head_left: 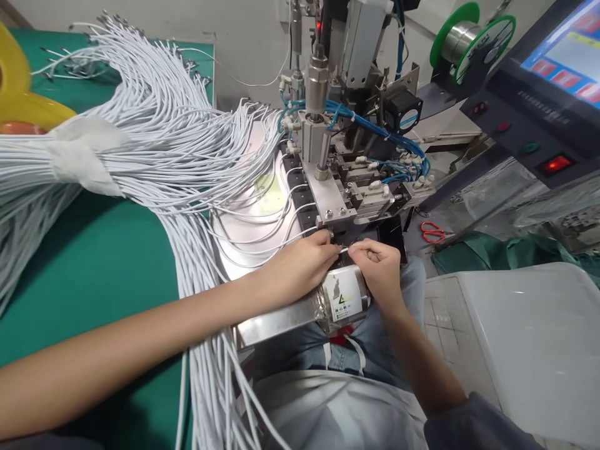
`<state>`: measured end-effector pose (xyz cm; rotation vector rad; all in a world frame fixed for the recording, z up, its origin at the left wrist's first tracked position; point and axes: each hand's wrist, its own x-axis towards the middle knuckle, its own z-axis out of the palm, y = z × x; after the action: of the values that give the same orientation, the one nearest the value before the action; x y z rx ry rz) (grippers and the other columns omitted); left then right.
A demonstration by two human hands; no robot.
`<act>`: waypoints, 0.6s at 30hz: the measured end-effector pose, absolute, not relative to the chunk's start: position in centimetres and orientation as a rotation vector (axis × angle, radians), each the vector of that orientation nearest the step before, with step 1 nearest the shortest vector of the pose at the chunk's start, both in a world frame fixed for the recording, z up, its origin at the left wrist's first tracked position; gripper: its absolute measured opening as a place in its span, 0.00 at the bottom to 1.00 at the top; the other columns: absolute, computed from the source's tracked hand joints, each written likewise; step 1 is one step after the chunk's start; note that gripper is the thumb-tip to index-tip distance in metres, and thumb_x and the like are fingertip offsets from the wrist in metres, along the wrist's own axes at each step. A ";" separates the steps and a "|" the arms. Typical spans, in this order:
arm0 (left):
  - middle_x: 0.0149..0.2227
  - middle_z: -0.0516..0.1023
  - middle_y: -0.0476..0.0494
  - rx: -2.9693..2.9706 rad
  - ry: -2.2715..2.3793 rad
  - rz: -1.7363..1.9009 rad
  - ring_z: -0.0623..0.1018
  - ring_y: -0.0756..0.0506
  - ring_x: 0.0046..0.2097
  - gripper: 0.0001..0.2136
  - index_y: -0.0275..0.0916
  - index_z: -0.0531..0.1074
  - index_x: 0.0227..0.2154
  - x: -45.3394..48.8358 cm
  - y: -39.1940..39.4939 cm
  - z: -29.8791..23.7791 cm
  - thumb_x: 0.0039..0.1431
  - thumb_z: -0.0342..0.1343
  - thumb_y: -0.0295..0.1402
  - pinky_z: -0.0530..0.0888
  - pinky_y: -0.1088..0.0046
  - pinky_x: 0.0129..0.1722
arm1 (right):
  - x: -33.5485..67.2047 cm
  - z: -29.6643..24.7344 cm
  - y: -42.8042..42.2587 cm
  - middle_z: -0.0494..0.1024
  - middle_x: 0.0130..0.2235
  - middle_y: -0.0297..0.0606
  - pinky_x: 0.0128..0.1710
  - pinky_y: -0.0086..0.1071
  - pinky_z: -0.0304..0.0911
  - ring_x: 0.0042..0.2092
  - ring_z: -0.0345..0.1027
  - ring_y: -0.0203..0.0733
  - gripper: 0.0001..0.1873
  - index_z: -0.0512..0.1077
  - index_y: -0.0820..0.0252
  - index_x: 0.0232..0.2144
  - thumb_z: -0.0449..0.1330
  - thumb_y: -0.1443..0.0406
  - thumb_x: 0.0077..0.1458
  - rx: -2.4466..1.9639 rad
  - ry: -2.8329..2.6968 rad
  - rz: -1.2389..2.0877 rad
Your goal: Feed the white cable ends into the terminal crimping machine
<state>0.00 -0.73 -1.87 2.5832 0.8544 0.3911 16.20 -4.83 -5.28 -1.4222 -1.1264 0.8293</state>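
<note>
At the front edge of a soldering machine, my left hand is closed on a white cable. Its short white end spans the small gap to my right hand, whose thumb and finger pinch it. Fine wires at the tip are too small to make out. Just below both hands is a box-like part with a white label. Several white cables run from the left into slots of the machine's black holder, beside my left hand.
A large bundle of white cables, tied with a white wrap, lies over the green table. A solder wire spool and a control panel with a screen stand at right. Red-handled scissors lie beyond my right hand.
</note>
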 end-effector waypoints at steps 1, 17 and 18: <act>0.31 0.67 0.44 2.593 0.868 0.377 0.71 0.50 0.30 0.13 0.33 0.73 0.38 0.0 -0.6 -2.0 0.64 0.42 0.29 0.68 0.75 0.28 | 16.2 -5.5 -4.6 0.62 0.18 0.28 0.22 0.27 0.52 0.23 0.53 0.31 0.06 0.70 0.61 0.18 0.59 0.65 0.43 -1.431 -1.089 0.851; 0.37 0.69 0.42 2.790 0.834 0.177 0.72 0.51 0.29 0.12 0.35 0.70 0.43 -0.5 -0.3 -2.5 0.58 0.45 0.23 0.69 0.76 0.26 | 17.2 -6.0 -3.5 0.60 0.16 0.25 0.18 0.25 0.46 0.19 0.50 0.29 0.08 0.65 0.60 0.22 0.57 0.62 0.46 -1.378 -1.135 1.284; 0.37 0.69 0.43 2.823 0.837 0.160 0.72 0.51 0.28 0.13 0.35 0.69 0.44 -0.5 -0.3 -2.5 0.57 0.46 0.23 0.68 0.76 0.26 | 17.3 -6.0 -3.4 0.60 0.17 0.25 0.18 0.25 0.46 0.19 0.51 0.29 0.08 0.65 0.61 0.22 0.57 0.62 0.46 -1.376 -1.142 1.288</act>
<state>-0.53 -0.33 -2.55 2.8229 0.8372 0.1604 17.29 -3.40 -6.00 -1.3755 -1.1415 1.2878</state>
